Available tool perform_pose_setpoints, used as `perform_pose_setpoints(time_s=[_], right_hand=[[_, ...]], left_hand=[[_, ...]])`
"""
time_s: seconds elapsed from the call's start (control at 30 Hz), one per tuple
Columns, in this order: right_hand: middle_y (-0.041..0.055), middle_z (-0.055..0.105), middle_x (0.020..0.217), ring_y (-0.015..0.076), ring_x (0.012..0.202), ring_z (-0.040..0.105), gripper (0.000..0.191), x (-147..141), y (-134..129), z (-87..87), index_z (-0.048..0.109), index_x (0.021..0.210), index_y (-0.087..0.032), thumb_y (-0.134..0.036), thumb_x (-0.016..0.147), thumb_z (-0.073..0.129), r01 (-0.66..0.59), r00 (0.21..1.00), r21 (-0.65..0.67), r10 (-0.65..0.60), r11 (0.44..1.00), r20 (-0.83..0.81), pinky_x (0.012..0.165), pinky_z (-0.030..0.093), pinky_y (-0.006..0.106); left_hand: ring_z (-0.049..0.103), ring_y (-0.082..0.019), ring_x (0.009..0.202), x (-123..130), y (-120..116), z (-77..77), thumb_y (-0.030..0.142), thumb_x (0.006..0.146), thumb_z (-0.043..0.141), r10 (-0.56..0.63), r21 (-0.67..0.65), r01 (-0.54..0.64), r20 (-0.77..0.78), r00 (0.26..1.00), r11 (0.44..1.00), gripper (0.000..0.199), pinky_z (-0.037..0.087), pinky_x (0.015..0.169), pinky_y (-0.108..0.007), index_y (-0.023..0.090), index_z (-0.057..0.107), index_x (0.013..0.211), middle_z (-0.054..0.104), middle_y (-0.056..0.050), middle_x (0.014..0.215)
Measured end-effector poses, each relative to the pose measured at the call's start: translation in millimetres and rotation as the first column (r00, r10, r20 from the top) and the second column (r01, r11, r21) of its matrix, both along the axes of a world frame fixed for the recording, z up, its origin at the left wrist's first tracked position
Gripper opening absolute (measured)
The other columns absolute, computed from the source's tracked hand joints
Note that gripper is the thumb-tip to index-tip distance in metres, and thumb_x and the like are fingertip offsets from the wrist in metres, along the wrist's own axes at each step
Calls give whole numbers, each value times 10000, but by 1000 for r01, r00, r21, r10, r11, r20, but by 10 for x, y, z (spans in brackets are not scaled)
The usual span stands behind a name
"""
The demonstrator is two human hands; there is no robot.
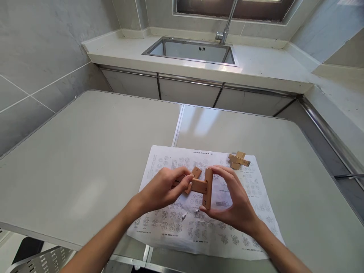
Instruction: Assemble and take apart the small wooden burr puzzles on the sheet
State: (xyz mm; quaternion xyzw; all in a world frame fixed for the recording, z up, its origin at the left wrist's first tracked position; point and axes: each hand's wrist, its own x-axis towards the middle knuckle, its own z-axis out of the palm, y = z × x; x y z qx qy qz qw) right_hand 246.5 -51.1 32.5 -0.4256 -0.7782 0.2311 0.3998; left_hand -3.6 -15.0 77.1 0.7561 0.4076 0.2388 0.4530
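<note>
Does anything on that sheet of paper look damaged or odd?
Yes. Below the wooden pieces in the hands, the printed sheet seems torn: two small ragged flaps stick up from its otherwise fairly flat surface.

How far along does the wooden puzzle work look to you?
The small wooden cluster on the printed sheet looks assembled. The left hand holds a crosspiece against the bar in the right hand. Joining these seems unfinished, since they project openly; fingers hide whether the piece marked 1 is attached.

A kitchen, with sink [196, 51], faucet [223, 35] and tiled walls [48, 45].
</note>
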Motion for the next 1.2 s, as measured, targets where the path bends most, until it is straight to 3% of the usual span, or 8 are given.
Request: perform_pose_setpoints(time_s=[0.2, 0.6, 0.93, 1.2], right_hand=[[160, 595, 1394, 386, 1282, 593, 979, 8, 6, 33, 438, 1556, -263, -400, 738, 958, -28, 1000, 29, 28, 999, 2, 1059, 572, 610], [152, 592, 1344, 377, 1244, 592, 948, -36, -33, 5, 448, 1535, -268, -378, 743, 956, -15, 999, 2, 15, 1000, -29, 1039, 582, 620], [157, 584, 1368, 375, 1267, 578, 947, -29, -33, 2, 440, 1544, -266, -396, 757, 951, -14, 999, -17, 13, 1000, -30, 1042, 580, 606], [162, 591, 1362, 388, 1256, 600, 953, -35, -35, -12, 435, 1549, -276, -412, 758, 948, -6, 1000, 3, 7, 1000, -18, 1016, 593, 618]], left_hand=[[519, -84, 555, 24, 1, -10, 341, 1091, 482, 21, -74, -16, 64, 998, 997, 291, 369, 524, -199, 154, 687, 1001, 666, 12, 706], [539, -96, 543, 58, -14, -69, 345, 1101, 453, 110, -36, -107, 85, 990, 994, 285, 395, 530, -204, 173, 645, 980, 645, 21, 688], [559, -97, 586, 53, -8, -81, 359, 1103, 463, 29, -76, -22, 91, 995, 997, 309, 408, 554, -204, 156, 666, 988, 650, 11, 714], [532, -101, 580, 100, -55, -176, 424, 1109, 455, 42, -141, -25, 124, 991, 990, 330, 402, 555, -204, 165, 625, 995, 614, 18, 705]])
